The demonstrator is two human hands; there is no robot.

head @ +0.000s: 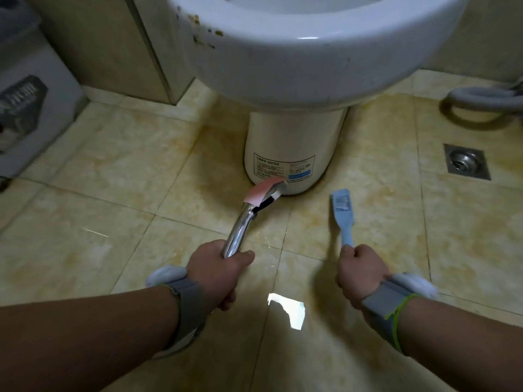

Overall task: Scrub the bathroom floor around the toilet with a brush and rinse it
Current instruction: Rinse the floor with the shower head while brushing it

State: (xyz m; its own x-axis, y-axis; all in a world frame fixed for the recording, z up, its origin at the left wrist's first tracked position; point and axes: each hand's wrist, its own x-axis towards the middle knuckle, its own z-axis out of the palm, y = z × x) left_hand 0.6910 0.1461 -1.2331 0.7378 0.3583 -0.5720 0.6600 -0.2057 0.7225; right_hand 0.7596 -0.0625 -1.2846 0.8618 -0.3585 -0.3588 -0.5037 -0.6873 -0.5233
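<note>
The top of the toilet (297,52) is cut off by the picture's upper edge, so the inside of the bowl cannot be seen. Brown spots are seen on its left side. A sticker (283,168) is stuck on the toilet's foot, but apart from the word "NOTICE" its small print cannot be read. At the far left, a white and grey bin (31,108) is only partly shown, and what is in it is hidden. A grey hose (478,101) at the right edge is cut off too.

A shiny metal sprayer (249,219) is held in the left hand (218,274). The fingers are wrapped tight around its handle. Its head is pointed at the foot of the toilet, and a pink patch is seen on top of it. Whether water is coming out cannot be told. Its hose is mostly hidden under the left arm.

A light blue brush (343,213) is held in the right hand (359,274), with the fingers closed in a fist around the end of its handle. The bristles are turned away and cannot be seen. The brush is held over the yellow tile floor (113,171), just right of the toilet's foot. Whether it is touching the floor cannot be told.

A metal drain (465,162) is set in the floor at the right. Grey bands are worn on both wrists.
</note>
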